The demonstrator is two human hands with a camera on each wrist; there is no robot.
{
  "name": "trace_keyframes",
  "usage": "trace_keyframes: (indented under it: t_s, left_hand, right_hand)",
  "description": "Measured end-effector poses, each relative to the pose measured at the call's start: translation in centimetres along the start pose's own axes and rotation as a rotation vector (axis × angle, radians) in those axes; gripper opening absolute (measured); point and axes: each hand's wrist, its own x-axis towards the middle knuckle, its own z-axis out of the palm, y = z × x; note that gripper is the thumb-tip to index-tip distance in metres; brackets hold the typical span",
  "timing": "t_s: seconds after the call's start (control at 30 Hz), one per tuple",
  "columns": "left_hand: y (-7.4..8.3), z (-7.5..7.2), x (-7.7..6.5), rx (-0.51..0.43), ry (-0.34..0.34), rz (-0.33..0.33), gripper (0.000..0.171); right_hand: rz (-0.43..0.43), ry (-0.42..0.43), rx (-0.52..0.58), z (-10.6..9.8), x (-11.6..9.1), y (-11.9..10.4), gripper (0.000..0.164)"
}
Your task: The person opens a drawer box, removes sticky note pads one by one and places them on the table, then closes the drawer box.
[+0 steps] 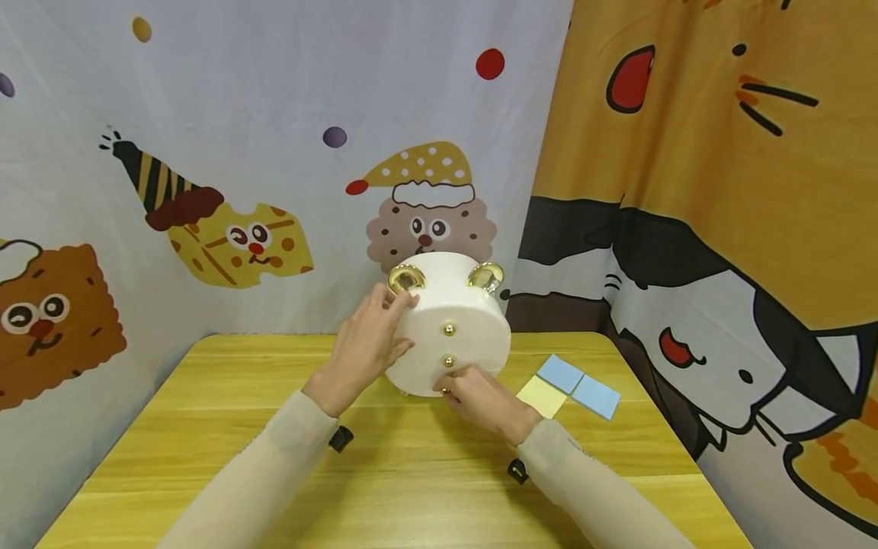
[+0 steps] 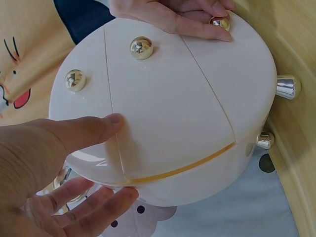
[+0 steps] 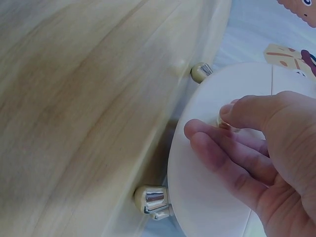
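A round white box (image 1: 480, 335) with three front drawers and two gold ring-shaped ears (image 1: 408, 277) stands on the table. My left hand (image 1: 366, 332) grips its left side, the thumb on the front face and the other fingers along the side. My right hand (image 1: 483, 400) pinches the lowest gold knob (image 2: 219, 22) between thumb and fingers. Above it are the middle knob (image 2: 141, 48) and the top knob (image 2: 75, 80), both untouched. A yellow line runs along one edge of the middle drawer in the left wrist view. Metallic feet (image 2: 288, 87) support the box.
Right of the box, two blue sticky-note pads (image 1: 560, 374) and a yellow one (image 1: 542, 396) lie on the wooden table (image 1: 411, 488). Printed cloth (image 1: 274, 91) hangs behind the table, and an orange cartoon curtain (image 1: 686, 168) hangs at the right.
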Motion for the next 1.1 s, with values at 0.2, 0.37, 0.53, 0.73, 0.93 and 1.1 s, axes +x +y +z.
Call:
trace_keyframes:
  t_s: [0.2,0.37,0.53,0.73,0.93,1.1]
  left_hand:
    - [0.0,0.0,-0.1,0.003,-0.002,0.001,0.067]
    - [0.0,0.1,-0.2,0.006,0.012,0.019,0.067]
    - [-0.1,0.2,-0.1,0.004,0.018,0.026,0.068]
    - [-0.1,0.2,-0.1,-0.013,0.019,0.019,0.070]
    - [0.0,0.1,-0.1,-0.015,0.022,0.016,0.071]
    - [0.0,0.1,0.0,-0.012,0.017,0.008,0.075]
  right_hand:
    - [0.002,-0.004,0.000,0.0,-0.1,-0.1,0.025]
    - [-0.028,0.023,0.008,-0.2,-0.3,-0.1,0.024]
    - [-0.036,0.039,0.020,-0.4,-0.4,-0.2,0.023]
    - [-0.026,0.010,0.023,-0.6,-0.7,-0.5,0.023]
    - [-0.007,-0.032,0.046,-0.9,-1.0,-0.9,0.024]
    - [-0.018,-0.035,0.042,-0.9,-1.3,-1.1,0.027]
